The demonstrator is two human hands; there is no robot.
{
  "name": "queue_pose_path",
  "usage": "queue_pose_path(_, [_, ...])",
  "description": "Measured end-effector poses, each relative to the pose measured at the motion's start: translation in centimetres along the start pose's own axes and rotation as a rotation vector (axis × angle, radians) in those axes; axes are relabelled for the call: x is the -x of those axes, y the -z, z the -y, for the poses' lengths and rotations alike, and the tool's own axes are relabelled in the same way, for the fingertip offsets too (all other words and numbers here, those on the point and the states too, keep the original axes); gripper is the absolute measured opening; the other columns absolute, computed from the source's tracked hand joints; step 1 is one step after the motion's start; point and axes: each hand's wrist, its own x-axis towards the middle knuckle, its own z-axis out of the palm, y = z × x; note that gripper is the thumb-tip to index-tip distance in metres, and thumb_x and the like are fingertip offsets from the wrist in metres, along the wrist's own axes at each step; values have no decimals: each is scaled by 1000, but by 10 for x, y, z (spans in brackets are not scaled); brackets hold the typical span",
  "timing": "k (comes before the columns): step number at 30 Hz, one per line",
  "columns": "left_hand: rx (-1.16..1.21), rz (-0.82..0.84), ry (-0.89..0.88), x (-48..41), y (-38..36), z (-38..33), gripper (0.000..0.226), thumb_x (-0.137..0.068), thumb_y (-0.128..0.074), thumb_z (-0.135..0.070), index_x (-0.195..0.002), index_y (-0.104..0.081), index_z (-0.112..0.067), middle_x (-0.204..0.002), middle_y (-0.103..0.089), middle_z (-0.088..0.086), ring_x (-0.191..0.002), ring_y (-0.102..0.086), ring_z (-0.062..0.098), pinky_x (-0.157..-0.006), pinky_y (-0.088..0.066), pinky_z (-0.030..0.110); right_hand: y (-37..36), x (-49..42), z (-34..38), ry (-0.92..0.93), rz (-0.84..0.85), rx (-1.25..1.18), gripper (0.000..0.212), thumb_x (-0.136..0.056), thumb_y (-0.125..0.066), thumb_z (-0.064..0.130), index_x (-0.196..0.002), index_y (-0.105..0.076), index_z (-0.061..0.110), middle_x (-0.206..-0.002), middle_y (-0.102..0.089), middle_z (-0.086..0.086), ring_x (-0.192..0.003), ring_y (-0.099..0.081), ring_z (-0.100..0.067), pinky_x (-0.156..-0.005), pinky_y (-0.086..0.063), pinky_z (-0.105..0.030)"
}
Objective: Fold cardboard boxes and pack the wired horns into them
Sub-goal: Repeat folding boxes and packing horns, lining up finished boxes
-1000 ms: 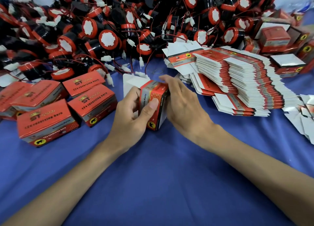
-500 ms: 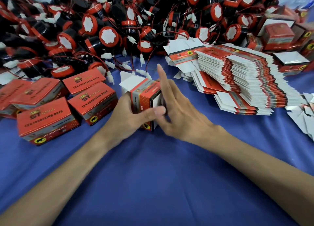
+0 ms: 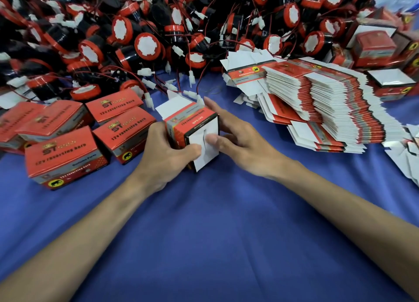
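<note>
At left we read "ST" and "12V reversing horn" on the packed boxes (image 3: pixel 65 154). Our left hand (image 3: pixel 165 159) curls round the box (image 3: pixel 192 129), which stands mid-cloth, its thumb pressing a white end flap. Our right hand (image 3: pixel 240 143) wraps the other side, thumb on the flap too; half a second ago its fingers stood straight against that end. The wired horns (image 3: pixel 145 45) heap behind, and flat cartons (image 3: pixel 328 106) are stacked at right. The blue cloth (image 3: pixel 215 233) lies open toward us.

2 hands (image 3: pixel 165 159), 1 box (image 3: pixel 192 125) held, doz. horns (image 3: pixel 146 46).
</note>
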Motion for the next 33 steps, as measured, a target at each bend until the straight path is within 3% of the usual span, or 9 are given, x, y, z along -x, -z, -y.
queue_pose_path(2, [16, 22, 16, 1, -1, -1, 54, -58, -61, -29, -87, -58, 17, -85, -56, 18, -80, -50, 28, -68, -45, 43, -2, 0, 1, 56, -30, 69, 26, -97, -45, 23, -122, -50, 28, -103, -61, 20, -91, -57, 5, -77, -42, -11])
queue_pose_path(6, [124, 51, 82, 2, -1, -2, 24, -56, -67, -25, -79, -74, -25, -91, -63, 17, -89, -58, 31, -83, -49, 60, -8, 2, 6, 92, -156, 115, 6, -97, -48, 16, -99, -51, 20, -65, -53, 22, -61, -50, 3, -60, -36, -7])
queue_pose_path(9, [199, 93, 114, 1, -1, 1, 30, -55, -69, -25, -83, -76, -34, -88, -72, -2, -90, -65, 22, -86, -53, 47, -10, -2, 6, 74, -209, 140, 13, -96, -49, 10, -104, -60, 10, -65, -55, 28, -64, -52, 4, -62, -37, -5])
queue_pose_path(12, [313, 158, 150, -1, 0, 1, 41, -57, -72, -6, -86, -77, -34, -90, -75, -5, -90, -70, 13, -84, -57, 33, -9, -2, 7, 44, -230, 126, 19, -97, -50, 10, -108, -63, 3, -82, -67, 4, -74, -58, -14, -65, -43, -17])
queue_pose_path(14, [387, 197, 182, -2, -1, 1, 42, -66, -63, 3, -88, -78, -29, -93, -75, -1, -93, -70, 17, -83, -57, 33, -9, -2, 7, 30, -257, 121, 17, -97, -51, 9, -104, -63, 1, -81, -66, -7, -74, -55, -24, -63, -42, -18])
queue_pose_path(18, [438, 211, 210, -3, 1, 1, 39, -72, -56, 4, -92, -77, -22, -96, -75, 2, -94, -71, 20, -81, -57, 33, -11, -2, 6, 15, -302, 147, 16, -97, -52, 7, -96, -62, -6, -68, -54, 7, -62, -44, -14, -57, -35, -13])
queue_pose_path(21, [381, 174, 192, -2, -1, 0, 35, -72, -59, 2, -99, -70, -17, -99, -74, 4, -97, -69, 22, -86, -56, 36, -10, -1, 6, 6, -286, 132, 20, -98, -51, 8, -95, -59, -10, -71, -59, -17, -67, -47, -34, -58, -40, -34])
queue_pose_path(29, [258, -7, 99, 0, -3, 1, 33, -66, -75, -22, -98, -72, -24, -103, -74, 2, -100, -68, 23, -88, -55, 38, -7, 0, 9, -1, -302, 131, 18, -98, -52, 8, -99, -61, -8, -70, -58, -12, -60, -46, -17, -57, -37, -25])
queue_pose_path(33, [214, -41, 62, 1, -6, 3, 29, -66, -78, -24, -94, -76, -31, -101, -75, 0, -99, -69, 21, -87, -55, 35, -4, -1, 7, -21, -298, 116, 17, -98, -51, 8, -102, -62, -4, -79, -62, -21, -72, -51, -34, -64, -41, -38])
